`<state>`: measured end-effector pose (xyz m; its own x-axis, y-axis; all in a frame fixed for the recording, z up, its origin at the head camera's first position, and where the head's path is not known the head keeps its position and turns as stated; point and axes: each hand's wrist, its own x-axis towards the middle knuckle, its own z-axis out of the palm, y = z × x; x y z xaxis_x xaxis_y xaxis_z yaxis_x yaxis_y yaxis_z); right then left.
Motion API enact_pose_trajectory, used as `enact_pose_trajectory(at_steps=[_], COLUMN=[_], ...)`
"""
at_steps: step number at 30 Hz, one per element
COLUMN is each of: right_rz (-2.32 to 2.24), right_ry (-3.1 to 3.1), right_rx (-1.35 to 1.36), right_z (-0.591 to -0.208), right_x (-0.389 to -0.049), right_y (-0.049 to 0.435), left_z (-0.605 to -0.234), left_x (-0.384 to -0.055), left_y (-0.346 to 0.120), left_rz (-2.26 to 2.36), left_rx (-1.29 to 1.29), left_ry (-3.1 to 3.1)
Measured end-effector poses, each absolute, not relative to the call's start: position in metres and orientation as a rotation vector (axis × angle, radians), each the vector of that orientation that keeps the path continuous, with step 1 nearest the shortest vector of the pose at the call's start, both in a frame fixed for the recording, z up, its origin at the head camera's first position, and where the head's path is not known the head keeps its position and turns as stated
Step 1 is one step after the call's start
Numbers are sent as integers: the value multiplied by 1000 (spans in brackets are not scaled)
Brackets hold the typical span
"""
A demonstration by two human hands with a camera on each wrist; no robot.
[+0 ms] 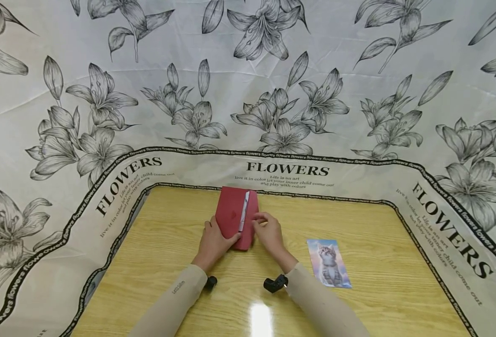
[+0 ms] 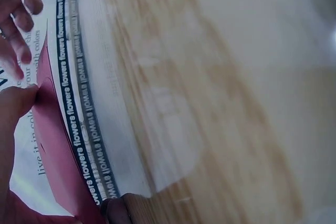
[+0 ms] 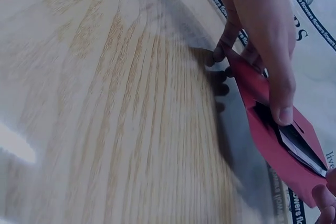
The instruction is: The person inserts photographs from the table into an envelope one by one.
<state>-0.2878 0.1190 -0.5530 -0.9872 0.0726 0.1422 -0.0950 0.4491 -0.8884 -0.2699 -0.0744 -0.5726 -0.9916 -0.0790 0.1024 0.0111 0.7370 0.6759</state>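
A red envelope (image 1: 231, 213) stands tilted above the table's far part, its mouth on the right side. A strip of light printed paper (image 1: 244, 213) shows inside the mouth, partly hidden by the envelope. My left hand (image 1: 216, 241) grips the envelope by its lower left, thumb on the near face and fingers behind. In the right wrist view the left thumb (image 3: 283, 98) presses beside the gaping mouth. My right hand (image 1: 269, 234) is at the flap's right edge with fingers loosely bent. Its fingertips (image 3: 323, 198) are close to the flap; whether they touch it is unclear.
A kitten picture card (image 1: 329, 263) lies on the wooden table (image 1: 382, 243), right of my right forearm. A white cloth (image 1: 288, 173) with flower drawings and lettering borders the table at the back and sides. Black straps (image 1: 275, 283) are on both wrists.
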Motion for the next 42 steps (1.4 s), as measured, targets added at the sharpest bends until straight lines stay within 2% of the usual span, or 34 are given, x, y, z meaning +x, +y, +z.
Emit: enact_pose_trajectory(at_steps=[11, 42], right_rz=[1439, 1185], right_ry=[-2597, -2824], right_rx=[15, -230], right_z=[-551, -549], right_x=[-276, -225], right_y=[161, 294], left_z=[-573, -576], left_x=[-269, -272], left_y=[-75, -76], left_rz=[-1105, -1096], left_rx=[47, 39], left_ry=[-2811, -2805])
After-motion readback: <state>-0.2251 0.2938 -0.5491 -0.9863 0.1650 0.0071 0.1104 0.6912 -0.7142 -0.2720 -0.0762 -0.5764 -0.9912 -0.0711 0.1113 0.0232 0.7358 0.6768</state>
